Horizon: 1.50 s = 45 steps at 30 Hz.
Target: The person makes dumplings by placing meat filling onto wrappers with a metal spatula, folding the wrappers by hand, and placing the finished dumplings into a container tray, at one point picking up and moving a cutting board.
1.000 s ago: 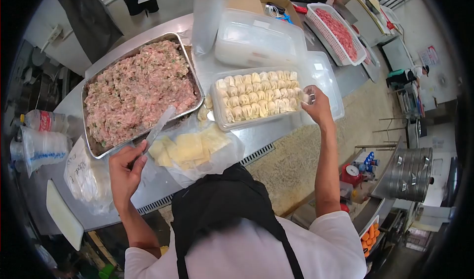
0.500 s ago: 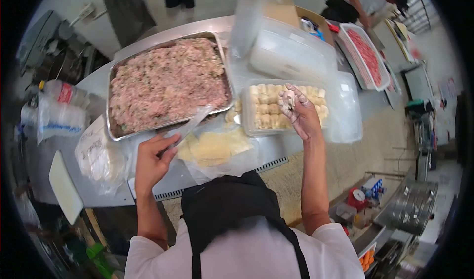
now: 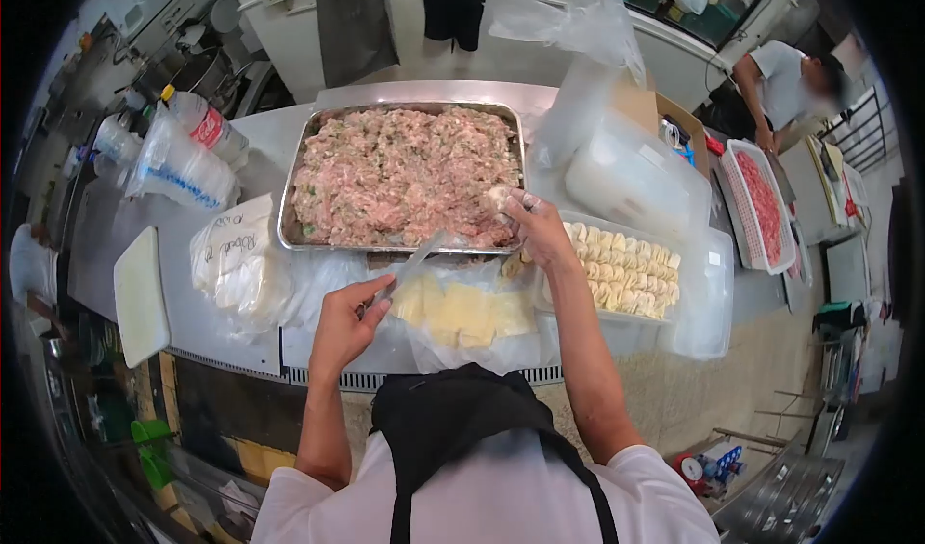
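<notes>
My left hand (image 3: 349,327) is closed around the handle of a flat spatula (image 3: 419,260). Its blade points up and right, between the meat tray and a stack of yellow dough wrappers (image 3: 462,308) on plastic. In my right hand (image 3: 540,231), a small pale dumpling (image 3: 499,198) is pinched at the fingertips, over the lower right edge of the metal tray (image 3: 281,218). Pink minced filling with green bits (image 3: 395,178) fills that tray. Beside my right wrist, rows of folded dumplings (image 3: 626,272) lie in a clear plastic container, partly hidden by my forearm.
Clear plastic tubs (image 3: 631,173) and a lid (image 3: 711,298) stand right of the tray. To the left are bagged wrappers (image 3: 239,265), a white cutting board (image 3: 142,293) and a bottle (image 3: 214,130). A person (image 3: 780,86) works by a basket of red meat (image 3: 759,207).
My right hand has moved left from above the dumpling container to the meat tray's edge, still pinching the dumpling. My left hand keeps the spatula. The camera view has shifted.
</notes>
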Each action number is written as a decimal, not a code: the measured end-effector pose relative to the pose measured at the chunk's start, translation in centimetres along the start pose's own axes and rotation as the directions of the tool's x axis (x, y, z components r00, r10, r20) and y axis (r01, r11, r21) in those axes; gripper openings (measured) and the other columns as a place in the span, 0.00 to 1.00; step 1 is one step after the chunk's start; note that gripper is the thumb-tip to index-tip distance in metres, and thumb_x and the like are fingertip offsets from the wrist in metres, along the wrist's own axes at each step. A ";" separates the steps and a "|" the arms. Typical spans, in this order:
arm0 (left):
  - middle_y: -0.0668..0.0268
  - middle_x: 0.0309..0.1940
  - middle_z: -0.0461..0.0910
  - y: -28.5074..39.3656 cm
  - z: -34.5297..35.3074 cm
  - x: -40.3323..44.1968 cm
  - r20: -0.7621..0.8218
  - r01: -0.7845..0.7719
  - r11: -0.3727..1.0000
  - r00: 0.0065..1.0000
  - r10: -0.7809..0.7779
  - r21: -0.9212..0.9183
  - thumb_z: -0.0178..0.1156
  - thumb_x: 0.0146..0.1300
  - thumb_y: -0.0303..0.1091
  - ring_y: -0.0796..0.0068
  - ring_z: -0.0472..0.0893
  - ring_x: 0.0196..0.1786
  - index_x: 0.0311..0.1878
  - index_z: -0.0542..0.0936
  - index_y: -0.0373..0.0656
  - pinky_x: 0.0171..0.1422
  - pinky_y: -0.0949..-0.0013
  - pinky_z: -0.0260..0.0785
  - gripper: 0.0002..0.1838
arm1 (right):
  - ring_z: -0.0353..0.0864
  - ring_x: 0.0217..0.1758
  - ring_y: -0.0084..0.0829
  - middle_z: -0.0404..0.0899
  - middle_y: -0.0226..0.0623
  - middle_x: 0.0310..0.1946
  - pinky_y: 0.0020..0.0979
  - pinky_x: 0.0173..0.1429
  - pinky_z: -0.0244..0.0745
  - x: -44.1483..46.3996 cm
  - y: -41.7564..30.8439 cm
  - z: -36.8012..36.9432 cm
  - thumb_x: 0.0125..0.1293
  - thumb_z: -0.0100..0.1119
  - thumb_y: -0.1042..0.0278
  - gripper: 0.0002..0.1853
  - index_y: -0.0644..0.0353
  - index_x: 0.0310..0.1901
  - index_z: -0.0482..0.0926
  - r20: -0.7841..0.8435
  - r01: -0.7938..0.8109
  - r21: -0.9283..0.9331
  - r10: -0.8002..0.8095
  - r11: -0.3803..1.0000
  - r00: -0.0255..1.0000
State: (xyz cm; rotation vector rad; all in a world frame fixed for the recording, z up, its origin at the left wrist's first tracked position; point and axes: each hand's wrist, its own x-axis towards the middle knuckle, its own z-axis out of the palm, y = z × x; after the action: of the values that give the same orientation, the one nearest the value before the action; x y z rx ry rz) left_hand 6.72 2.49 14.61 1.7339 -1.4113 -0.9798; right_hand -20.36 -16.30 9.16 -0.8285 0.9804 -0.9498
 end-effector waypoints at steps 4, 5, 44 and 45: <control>0.56 0.50 0.86 -1.2 1.7 -0.3 0.002 -0.044 0.989 0.999 0.045 -0.141 0.62 0.64 0.22 0.73 0.83 0.44 0.62 0.80 0.39 0.49 0.71 0.74 0.21 | 0.86 0.37 0.28 0.86 0.40 0.41 0.27 0.38 0.85 -0.7 0.1 1.5 0.69 0.60 0.79 0.14 0.74 0.54 0.80 0.040 0.105 -0.011 -0.104 0.994 0.994; 0.55 0.52 0.85 -1.2 2.1 -0.3 0.026 -0.044 0.990 0.999 0.048 -0.135 0.60 0.66 0.23 0.72 0.83 0.47 0.63 0.79 0.38 0.53 0.71 0.74 0.21 | 0.87 0.35 0.28 0.86 0.41 0.40 0.27 0.36 0.86 -0.2 0.6 1.4 0.68 0.61 0.80 0.13 0.74 0.53 0.80 0.043 0.128 -0.057 -0.125 0.990 0.991; 0.66 0.23 0.67 -4.6 8.6 7.1 0.054 -0.129 0.984 0.989 0.136 -0.127 0.50 0.73 0.27 0.80 0.67 0.28 0.68 0.74 0.40 0.37 0.72 0.67 0.22 | 0.86 0.35 0.28 0.84 0.40 0.38 0.29 0.39 0.83 -1.8 2.5 0.3 0.70 0.59 0.76 0.11 0.74 0.49 0.79 -0.107 0.112 -0.223 -0.139 0.968 0.985; 0.66 0.23 0.68 -3.2 7.9 6.3 0.091 -0.056 0.988 0.993 0.070 -0.143 0.51 0.72 0.27 0.80 0.68 0.28 0.68 0.74 0.41 0.37 0.71 0.67 0.22 | 0.86 0.35 0.28 0.84 0.41 0.38 0.28 0.38 0.82 -1.9 2.7 -0.1 0.70 0.59 0.76 0.10 0.75 0.48 0.79 -0.117 0.114 -0.210 -0.140 0.971 0.983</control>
State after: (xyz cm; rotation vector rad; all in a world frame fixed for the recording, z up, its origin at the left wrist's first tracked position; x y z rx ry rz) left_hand 2.12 -3.56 7.23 1.5490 -1.4129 -1.1134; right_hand -20.25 -13.59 7.25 -1.0195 1.1624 -1.0362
